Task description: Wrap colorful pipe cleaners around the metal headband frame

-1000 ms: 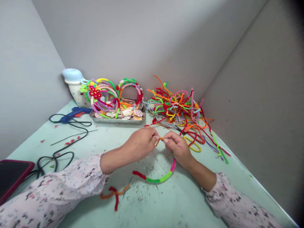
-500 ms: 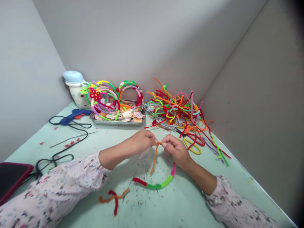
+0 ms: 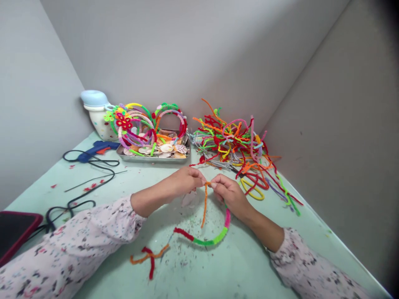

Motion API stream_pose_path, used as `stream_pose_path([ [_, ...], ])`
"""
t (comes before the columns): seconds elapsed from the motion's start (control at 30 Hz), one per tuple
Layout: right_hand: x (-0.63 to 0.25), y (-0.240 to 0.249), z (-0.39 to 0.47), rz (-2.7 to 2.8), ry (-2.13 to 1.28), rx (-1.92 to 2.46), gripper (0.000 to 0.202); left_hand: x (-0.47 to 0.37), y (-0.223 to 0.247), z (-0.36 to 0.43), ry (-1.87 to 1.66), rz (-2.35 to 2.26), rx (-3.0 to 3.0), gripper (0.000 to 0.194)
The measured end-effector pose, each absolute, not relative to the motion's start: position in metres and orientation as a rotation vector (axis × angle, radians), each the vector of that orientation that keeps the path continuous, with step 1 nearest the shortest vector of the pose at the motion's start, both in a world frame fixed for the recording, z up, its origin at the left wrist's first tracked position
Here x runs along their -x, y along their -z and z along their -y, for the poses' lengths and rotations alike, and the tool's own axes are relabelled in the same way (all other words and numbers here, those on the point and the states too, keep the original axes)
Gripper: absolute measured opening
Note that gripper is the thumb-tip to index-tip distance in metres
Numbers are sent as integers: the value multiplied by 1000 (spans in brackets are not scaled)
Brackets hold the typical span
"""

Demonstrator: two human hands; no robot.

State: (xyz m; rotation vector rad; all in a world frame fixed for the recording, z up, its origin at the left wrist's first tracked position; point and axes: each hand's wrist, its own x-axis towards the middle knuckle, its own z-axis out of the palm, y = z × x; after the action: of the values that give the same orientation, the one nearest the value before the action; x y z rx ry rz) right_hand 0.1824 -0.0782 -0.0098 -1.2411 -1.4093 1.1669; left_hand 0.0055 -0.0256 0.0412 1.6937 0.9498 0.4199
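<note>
Between my two hands is an orange pipe cleaner [image 3: 205, 207], its loose end hanging down toward the table. My left hand [image 3: 187, 180] pinches it with thumb and finger, palm down. Close beside it, my right hand [image 3: 230, 195] pinches the same strand at its fingertips. A curved band [image 3: 204, 242] wrapped in pink, green and red pipe cleaner runs out from under my right hand, its upper end hidden there. Bare wire shows past the red end. Short orange and red pipe cleaner pieces [image 3: 151, 257] lie crossed near that end.
Behind my hands stands a metal tray [image 3: 152, 160] of shells and wrapped hoops. A heap of pipe cleaners [image 3: 230, 139] lies right of it. To the left are a blue glue gun [image 3: 96, 150], its black cord [image 3: 104, 182], a white cup [image 3: 101, 122] and a red-edged tablet [image 3: 18, 232].
Both hands keep their pinch on the orange pipe cleaner, with only slight finger movement. Its hanging end has swung a little to the right and hangs straighter.
</note>
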Motion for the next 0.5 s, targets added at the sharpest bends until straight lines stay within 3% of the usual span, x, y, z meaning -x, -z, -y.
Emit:
stream_pose_path([
  [0.2, -182, 11, 76, 1414, -1260, 1266, 15, -3, -33, 30, -615, -1011, -2368, 24],
  [0.5, -183, 14, 76, 1403, -1275, 1244, 17, -3, -34, 37, -606, -1121, -2594, 11],
])
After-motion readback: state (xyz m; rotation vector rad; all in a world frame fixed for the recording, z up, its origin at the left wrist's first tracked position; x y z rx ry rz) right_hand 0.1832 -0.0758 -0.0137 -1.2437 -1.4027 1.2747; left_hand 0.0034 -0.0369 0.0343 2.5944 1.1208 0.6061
